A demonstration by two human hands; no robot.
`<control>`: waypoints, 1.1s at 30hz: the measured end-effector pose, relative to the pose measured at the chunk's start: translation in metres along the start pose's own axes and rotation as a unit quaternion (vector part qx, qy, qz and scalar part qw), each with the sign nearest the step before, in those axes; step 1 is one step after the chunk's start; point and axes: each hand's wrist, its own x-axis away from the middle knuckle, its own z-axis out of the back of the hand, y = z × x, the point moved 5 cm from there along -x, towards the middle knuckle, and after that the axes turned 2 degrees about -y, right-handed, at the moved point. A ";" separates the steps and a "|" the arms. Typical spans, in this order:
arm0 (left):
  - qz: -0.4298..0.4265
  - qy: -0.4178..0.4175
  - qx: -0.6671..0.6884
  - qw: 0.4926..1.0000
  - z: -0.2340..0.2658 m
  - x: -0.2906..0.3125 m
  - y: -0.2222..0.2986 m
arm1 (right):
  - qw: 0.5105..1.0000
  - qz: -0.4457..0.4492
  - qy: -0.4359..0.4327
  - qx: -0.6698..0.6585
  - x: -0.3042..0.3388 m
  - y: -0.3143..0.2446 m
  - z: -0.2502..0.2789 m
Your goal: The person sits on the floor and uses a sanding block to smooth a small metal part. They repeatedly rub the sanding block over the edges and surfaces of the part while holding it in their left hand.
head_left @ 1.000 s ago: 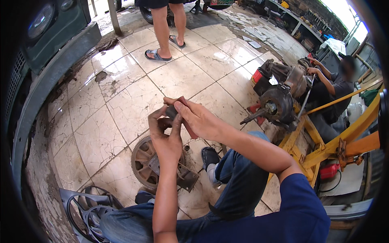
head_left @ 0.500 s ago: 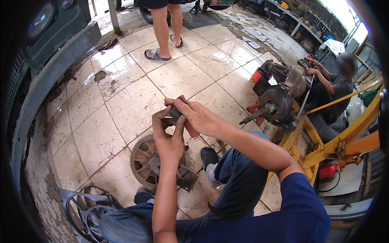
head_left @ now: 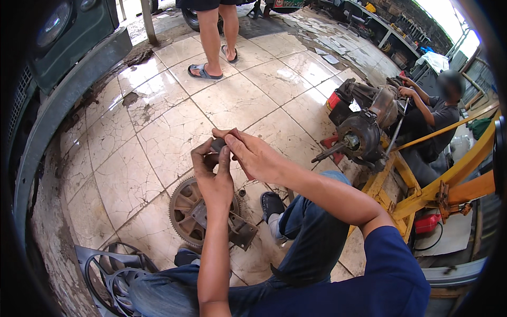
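In front of me, my left hand (head_left: 215,179) is closed around a small dark cylindrical metal part (head_left: 217,144), gripping it between thumb and fingers. My right hand (head_left: 257,155) pinches a reddish-brown sheet that looks like sandpaper (head_left: 246,172) and presses it to the part's right side. Fingers cover much of both things. Below my left hand, a large toothed gear wheel (head_left: 182,211) lies on the tiles, with a flat metal bracket (head_left: 244,233) across it, partly behind my forearm. Close to the wheel's right edge is a small dark ring (head_left: 242,193).
A co-worker (head_left: 441,108) sits at the right beside a gearbox-like assembly (head_left: 364,127) on a yellow frame (head_left: 404,174). Another person's legs (head_left: 211,42) stand ahead. A vehicle bumper (head_left: 68,95) curves along the left. Grey plastic trim (head_left: 108,274) lies by my left knee.
My hands have shifted slightly left. The metal part has turned a little in my left hand, and the reddish sheet has shifted against it.
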 end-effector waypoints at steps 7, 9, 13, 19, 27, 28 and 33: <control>0.018 0.023 0.058 0.998 -0.005 0.002 0.001 | 1.000 0.022 0.010 0.017 0.001 -0.002 0.000; 0.023 0.001 0.041 0.999 -0.007 0.005 0.003 | 1.000 0.014 0.002 0.018 0.003 -0.006 0.002; 0.010 -0.036 0.003 0.999 -0.010 0.010 0.005 | 1.000 0.005 0.002 0.006 0.002 -0.014 0.003; 0.028 -0.001 0.043 0.999 -0.012 0.011 0.010 | 0.990 0.120 0.041 0.062 -0.001 -0.005 0.002; 0.011 -0.011 0.031 0.999 -0.013 0.011 0.020 | 0.997 0.077 0.022 0.005 0.002 -0.007 0.002; 0.012 -0.015 0.019 1.000 -0.012 0.012 0.020 | 0.994 0.100 0.034 0.007 0.001 -0.008 0.003; 0.010 0.000 0.011 1.000 -0.007 0.010 0.019 | 0.999 0.046 0.006 -0.002 0.004 -0.016 -0.001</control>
